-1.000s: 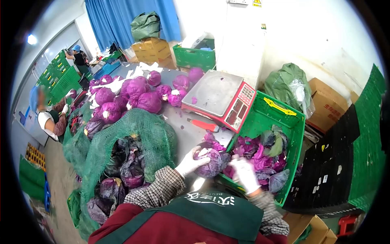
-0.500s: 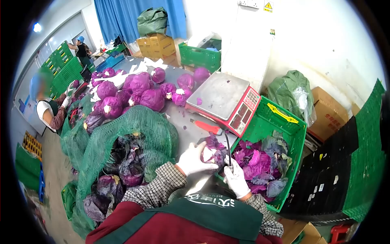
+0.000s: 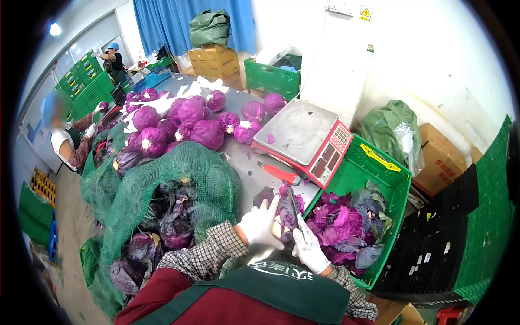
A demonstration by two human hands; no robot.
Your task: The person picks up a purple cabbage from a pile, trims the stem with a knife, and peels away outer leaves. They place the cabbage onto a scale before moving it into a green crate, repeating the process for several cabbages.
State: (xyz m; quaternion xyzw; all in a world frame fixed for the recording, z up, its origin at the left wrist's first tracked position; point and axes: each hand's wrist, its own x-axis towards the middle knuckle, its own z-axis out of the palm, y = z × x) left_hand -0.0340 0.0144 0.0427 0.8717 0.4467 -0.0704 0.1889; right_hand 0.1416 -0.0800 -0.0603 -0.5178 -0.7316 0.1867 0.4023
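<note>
1. Purple and ragged-leafed, one cabbage (image 3: 285, 210) right in the middle of the action, at the near edge of the bench (image 3: 249, 187), just left of the green crate (image 3: 352, 162). Resting on the bench or lifted clear of it: impossible to tell from above.

2. Left hand (image 3: 261, 225) on the near-left side: white-gloved fingers spread wide, curved round the head, with a firm hold by the look of it.

3. Right hand (image 3: 310, 249) close in at the lower right: fingers nearly straight, together, pointing up toward the cabbage. Gripping something or not? Cannot tell. Thin dark edge (image 3: 297, 202) along the cabbage's right side, possibly a blade, too blurred to call.

4. Probably dense and fairly heavy at the heart, stiff enough to take a squeeze; outer leaves likely limp, slick to grip and quick to tear. Best taken round the solid side with a broad palm, never by a loose leaf.

5. Round about: loose leaves (image 3: 344, 222) heaped in the crate, red-sided scale (image 3: 300, 130) behind, red-handled tool (image 3: 279, 173) flat on the bench beside it, green net bag (image 3: 216, 168) of dark cabbages (image 3: 176, 225) to the left, brighter heads (image 3: 207, 134) beyond.
</note>
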